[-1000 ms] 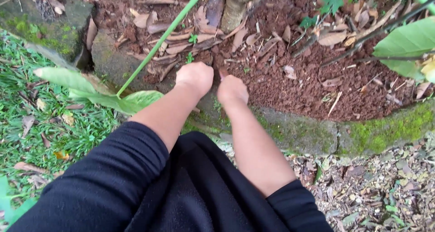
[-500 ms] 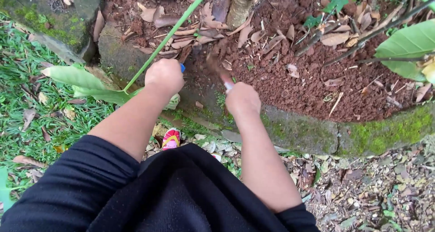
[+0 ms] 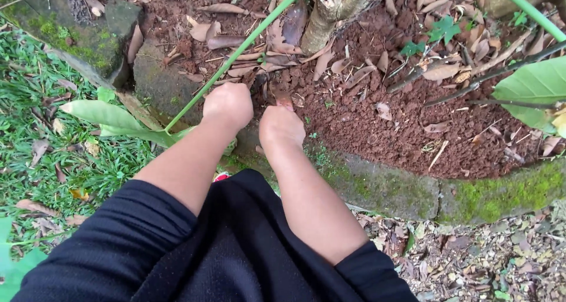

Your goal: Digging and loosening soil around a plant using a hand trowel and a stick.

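Clearly, the person is bending over a raised bed, both bare forearms reaching down from black sleeves (image 3: 118, 243) toward the red soil (image 3: 377, 125) just inside the mossy stone curb (image 3: 401, 187). The left hand (image 3: 229, 104) is sitting at the curb's inner edge, curled into a fist, and a long green stalk (image 3: 236, 54) is running slantwise right beside its knuckles, down to a broad leaf (image 3: 112, 118) that is hanging over the grass (image 3: 35, 131); whether the fist is actually closing on the stalk or on something else I cannot tell, since the fingers are tucked out of sight. The right hand (image 3: 280, 126) is lying just beside the left, nearly touching it, also balled up, its knuckles pointing at the soil and at a scatter of dry leaves (image 3: 277, 37); what it is clenching, if anything, is hidden under the hand. Judging by how close together the fists are working and how they are pressing down at one spot, it looks as though both are bearing on the same patch of earth near the trunk (image 3: 330, 10), which is rising just beyond them. Off to the right a large green leaf (image 3: 530, 87) is leaning in over the bed, well apart from both hands, and leaf litter (image 3: 471, 255) is covering the ground outside the curb.
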